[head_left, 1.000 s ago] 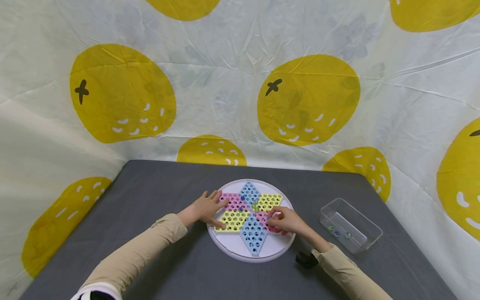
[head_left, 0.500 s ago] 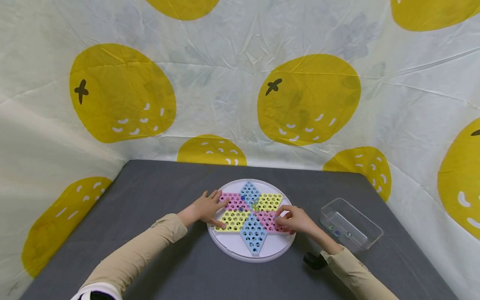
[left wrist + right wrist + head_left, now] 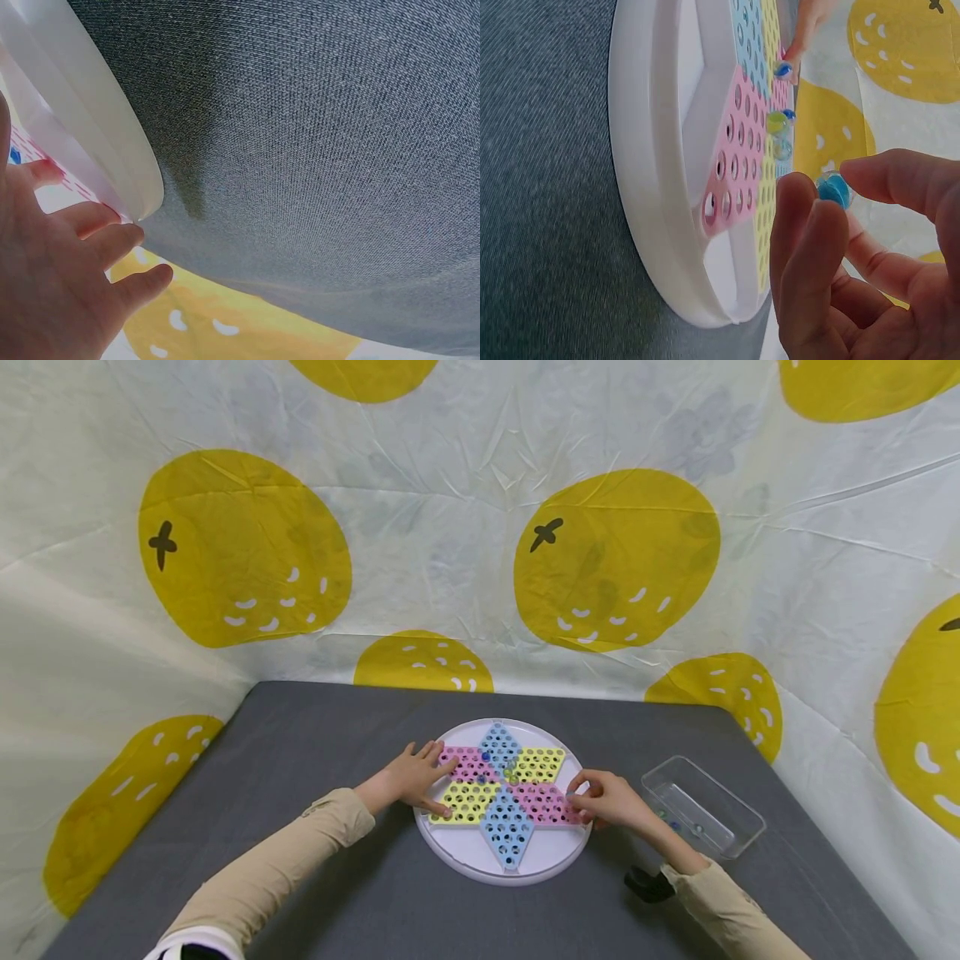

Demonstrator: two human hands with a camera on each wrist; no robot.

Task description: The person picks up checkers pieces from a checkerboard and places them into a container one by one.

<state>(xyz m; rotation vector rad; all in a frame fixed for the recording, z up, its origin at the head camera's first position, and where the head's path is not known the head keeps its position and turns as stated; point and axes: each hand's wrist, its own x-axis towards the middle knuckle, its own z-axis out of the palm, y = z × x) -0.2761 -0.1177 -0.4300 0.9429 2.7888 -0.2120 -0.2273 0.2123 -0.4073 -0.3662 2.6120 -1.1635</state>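
A round white Chinese checkers board (image 3: 472, 858) lies on the table, with a star of pink, yellow and light blue holed sections. My left hand (image 3: 411, 777) rests on its left side, fingers spread; in the left wrist view the fingers (image 3: 124, 241) reach past the white rim. Over the board's right edge, my right hand (image 3: 611, 800) pinches a clear marble with a blue swirl (image 3: 834, 190) between thumb and fingertips. Several marbles sit near the star's middle, among them a dark blue marble (image 3: 486, 757) and a yellow-green marble (image 3: 777, 122).
Right of the board stands a clear plastic box (image 3: 701, 806) with a few marbles on its floor. A black strap-like object (image 3: 648, 885) shows at the right sleeve. Behind the dark grey table (image 3: 360, 902) hangs a white cloth printed with yellow fruit.
My right hand has moved right, from over the pink section to the board's right edge, uncovering that section's holes. The left hand has stayed in place.
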